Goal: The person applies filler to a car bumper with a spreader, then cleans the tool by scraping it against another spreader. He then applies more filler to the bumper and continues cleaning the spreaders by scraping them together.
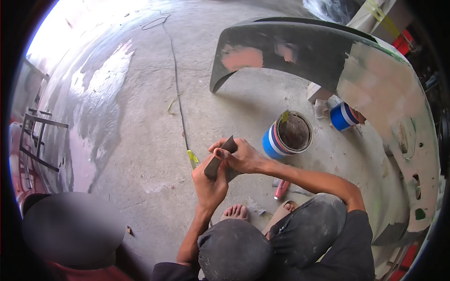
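"How do the hands stand?"

"Both are gripping; the left hand (pixel 211 183) has its fingers bent round the lower part of a thin, dark grey, folded-looking sheet (pixel 213 166); the right hand (pixel 240 158) is closed on its upper end."

"Which way does the sheet lie from them?"

"Directly between the two, touching both, above the floor and ahead of the knees; its longer visible edge slants from the left palm forward and to the right; the fingers hide too much to be sure of its full shape; neither hand is clearly nearer, since each has hold of it."

"Count what lies about, going outward."

"One sheet; one red-handled tool (pixel 282 189) on the bare grey concrete floor (pixel 140 173), near the feet; two round blue, white and red containers, the nearer bucket (pixel 273 146) just beyond the right forearm, the farther can (pixel 342 117) partly behind the big curved panel; of that dark grey panel with pink and beige patches (pixel 318 56), one, arching ahead and to the right; one long black cable (pixel 175 79), running away forward; one dark metal frame (pixel 47 122), far left; one other person in dark red cloth (pixel 89 273), lower left."
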Motion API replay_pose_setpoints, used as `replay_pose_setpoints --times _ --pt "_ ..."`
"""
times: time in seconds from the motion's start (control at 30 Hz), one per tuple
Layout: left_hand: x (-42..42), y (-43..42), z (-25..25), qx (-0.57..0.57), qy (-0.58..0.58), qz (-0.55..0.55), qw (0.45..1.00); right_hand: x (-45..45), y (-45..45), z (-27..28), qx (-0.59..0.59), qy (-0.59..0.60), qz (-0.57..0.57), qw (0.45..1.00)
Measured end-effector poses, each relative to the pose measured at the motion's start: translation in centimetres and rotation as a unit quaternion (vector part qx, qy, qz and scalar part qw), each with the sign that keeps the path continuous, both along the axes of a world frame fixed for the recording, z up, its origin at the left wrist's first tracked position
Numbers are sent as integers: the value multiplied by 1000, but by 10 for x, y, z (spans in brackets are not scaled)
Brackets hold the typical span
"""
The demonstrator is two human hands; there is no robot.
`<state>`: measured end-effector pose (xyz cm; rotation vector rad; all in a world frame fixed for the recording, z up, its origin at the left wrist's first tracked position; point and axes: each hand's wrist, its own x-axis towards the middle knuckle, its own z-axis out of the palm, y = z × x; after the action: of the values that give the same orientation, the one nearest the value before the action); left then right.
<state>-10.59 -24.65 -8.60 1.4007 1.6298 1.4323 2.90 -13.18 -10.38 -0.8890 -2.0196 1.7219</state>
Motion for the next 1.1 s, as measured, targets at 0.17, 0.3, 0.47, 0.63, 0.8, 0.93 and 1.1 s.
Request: replay_pose_setpoints --times 0.17,0.3,0.47,0.63,0.8,0.93,1.1 --pt "5 9 -3 105 82 -32 991 6 11 17 -9 -117 65 991" --pt "7 3 -8 46 20 -9 999 -4 -1 -12 154 -82 9 985" --pt "4 -2 -7 15 -19 -24 999 -1 7 0 47 -136 93 985" --pt "5 -8 -2 -16 -65 -41 997 0 5 -1 62 -44 1 997" --pt "9 -8 0 -54 -146 10 988 0 0 4 68 -82 15 994" --pt "10 -7 -2 -67 -134 18 989 0 -5 8 70 -89 -19 993" --pt "12 -4 -7 -57 -118 36 991 -1 -1 5 78 -117 -3 990"
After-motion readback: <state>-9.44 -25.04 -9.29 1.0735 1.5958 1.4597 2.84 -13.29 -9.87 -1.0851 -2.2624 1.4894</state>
